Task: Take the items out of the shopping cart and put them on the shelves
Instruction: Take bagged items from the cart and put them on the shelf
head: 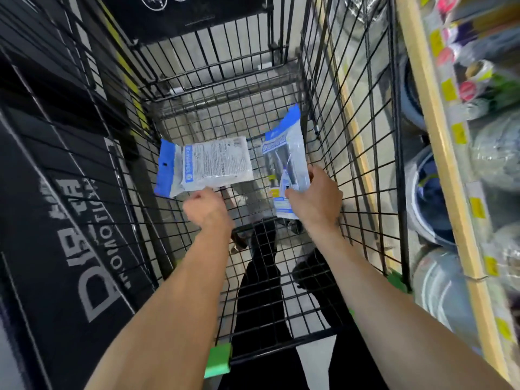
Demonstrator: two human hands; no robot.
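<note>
- Down inside the black wire shopping cart [349, 114], both bare arms reach from the near edge toward the basket floor.
- The left hand [206, 208] has its fingers curled and pinches the near edge of a flat white packet [213, 164] with a blue header; the packet lies roughly level, header toward the left wall of the cart, lifted a little above the mesh.
- The right hand [318, 195] grips the lower part of a second packet [284, 153], thumb across its front and fingers wrapped behind; this one stands nearly upright, its blue header pointing up and away, close to the cart's right wall.
- The two packets sit near each other but do not touch; a gap of mesh shows between them.
- Wire walls rise on all four sides around the hands, so the packets are still enclosed by the basket.
- A green clip [218, 361] sits on the cart's near rim, between the two forearms.
- Dark trouser legs and a shoe show through the mesh floor below.
- Left of the cart stands a dark panel [70, 235] with pale lettering, close against the wire.
- Right of the cart runs a shelf [447, 170] with a pale wooden edge and yellow price tags, stocked with wrapped goods, blurred and hard to make out.
</note>
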